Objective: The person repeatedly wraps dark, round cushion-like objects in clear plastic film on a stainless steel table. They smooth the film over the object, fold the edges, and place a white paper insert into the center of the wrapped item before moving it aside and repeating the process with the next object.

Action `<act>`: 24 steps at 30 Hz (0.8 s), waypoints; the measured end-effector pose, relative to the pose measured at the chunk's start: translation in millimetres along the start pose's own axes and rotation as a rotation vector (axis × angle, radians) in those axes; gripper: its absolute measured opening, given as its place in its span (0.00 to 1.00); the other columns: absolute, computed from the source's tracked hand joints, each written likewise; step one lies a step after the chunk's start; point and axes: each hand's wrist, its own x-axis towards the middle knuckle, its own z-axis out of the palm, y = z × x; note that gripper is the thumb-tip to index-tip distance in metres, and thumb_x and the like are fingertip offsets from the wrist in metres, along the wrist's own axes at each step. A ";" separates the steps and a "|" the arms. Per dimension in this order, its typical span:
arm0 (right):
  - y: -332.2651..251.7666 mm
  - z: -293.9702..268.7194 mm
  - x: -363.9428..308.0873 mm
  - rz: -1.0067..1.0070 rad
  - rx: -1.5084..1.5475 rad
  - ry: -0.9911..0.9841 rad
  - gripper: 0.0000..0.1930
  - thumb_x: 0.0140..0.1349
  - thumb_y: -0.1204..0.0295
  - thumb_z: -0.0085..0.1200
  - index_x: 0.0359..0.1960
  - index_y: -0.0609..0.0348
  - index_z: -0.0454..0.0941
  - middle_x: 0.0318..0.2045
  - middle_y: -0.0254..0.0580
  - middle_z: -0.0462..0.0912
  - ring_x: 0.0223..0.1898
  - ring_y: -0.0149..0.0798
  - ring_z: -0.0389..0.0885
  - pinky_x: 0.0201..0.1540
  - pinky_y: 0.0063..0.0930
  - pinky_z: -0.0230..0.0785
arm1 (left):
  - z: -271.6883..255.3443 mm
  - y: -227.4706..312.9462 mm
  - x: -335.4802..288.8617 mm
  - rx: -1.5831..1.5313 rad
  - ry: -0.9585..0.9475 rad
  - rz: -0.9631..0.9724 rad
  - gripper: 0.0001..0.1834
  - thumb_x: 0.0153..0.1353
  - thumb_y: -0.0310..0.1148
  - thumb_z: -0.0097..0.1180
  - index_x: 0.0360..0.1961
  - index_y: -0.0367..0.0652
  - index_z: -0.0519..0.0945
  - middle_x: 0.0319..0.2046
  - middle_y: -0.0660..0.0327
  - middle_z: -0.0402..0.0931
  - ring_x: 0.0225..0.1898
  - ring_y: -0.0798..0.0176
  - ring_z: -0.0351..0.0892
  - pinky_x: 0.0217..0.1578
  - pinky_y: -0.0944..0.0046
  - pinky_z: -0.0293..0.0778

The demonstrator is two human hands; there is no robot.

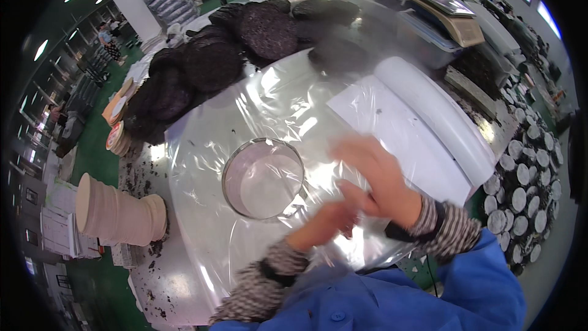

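Observation:
A metal ring stands on a sheet of clear plastic film spread over the table, with a pale round surface inside it. To the ring's right, my two hands are close together above the film, both blurred by motion. My right hand has its fingers stretched out to the left, the thumb apart, and nothing visible in it. Just below it is my left hand, its fingers smeared and partly hidden. Whether the hands touch, I cannot tell.
Dark, rough round cakes are heaped along the far left edge. A white roll lies on white sheets at right. Stacked pale discs lean at left. Plastic bins stand at far right, above many white-topped round pieces.

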 end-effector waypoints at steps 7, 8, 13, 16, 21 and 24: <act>221.7 -42.4 2.3 0.362 0.022 -0.661 0.13 0.61 0.61 0.57 0.39 0.58 0.84 0.30 0.46 0.84 0.35 0.41 0.84 0.41 0.34 0.73 | -72.2 15.5 -114.5 1.047 0.929 0.113 0.59 0.44 0.34 0.75 0.72 0.38 0.48 0.65 0.43 0.56 0.66 0.45 0.59 0.65 0.49 0.57; 220.1 -25.3 45.4 0.493 -0.031 -0.449 0.13 0.62 0.62 0.54 0.36 0.60 0.83 0.30 0.50 0.84 0.31 0.50 0.82 0.37 0.38 0.73 | -80.7 5.6 -117.8 0.729 0.934 0.062 0.62 0.44 0.34 0.75 0.72 0.36 0.43 0.66 0.42 0.55 0.68 0.46 0.57 0.66 0.50 0.56; 365.5 60.0 97.0 0.233 -0.744 -0.023 0.31 0.58 0.56 0.59 0.58 0.59 0.68 0.57 0.63 0.72 0.57 0.54 0.73 0.54 0.43 0.70 | -95.0 -68.8 -77.4 0.551 0.793 -0.237 0.65 0.46 0.46 0.74 0.71 0.29 0.39 0.68 0.35 0.49 0.72 0.41 0.45 0.69 0.44 0.45; 411.4 77.5 101.1 0.426 -0.616 -0.455 0.21 0.58 0.55 0.59 0.49 0.54 0.79 0.44 0.53 0.82 0.48 0.54 0.80 0.50 0.47 0.71 | -41.7 -76.5 -120.6 1.100 0.791 -0.579 0.64 0.49 0.62 0.65 0.70 0.28 0.44 0.69 0.32 0.44 0.72 0.30 0.39 0.68 0.36 0.37; 512.4 22.8 75.1 0.586 -0.245 0.027 0.18 0.68 0.62 0.47 0.36 0.68 0.80 0.36 0.60 0.82 0.42 0.61 0.78 0.44 0.48 0.69 | -95.8 -19.3 -227.2 0.960 1.115 -0.282 0.64 0.50 0.52 0.69 0.71 0.30 0.38 0.71 0.35 0.27 0.74 0.36 0.30 0.69 0.39 0.34; 461.9 37.1 111.8 0.618 -0.499 0.558 0.20 0.73 0.59 0.39 0.50 0.64 0.75 0.42 0.60 0.81 0.46 0.63 0.77 0.46 0.47 0.68 | -172.9 121.4 -301.5 1.954 1.712 -0.559 0.44 0.63 0.44 0.56 0.71 0.34 0.50 0.70 0.42 0.49 0.72 0.40 0.44 0.68 0.44 0.48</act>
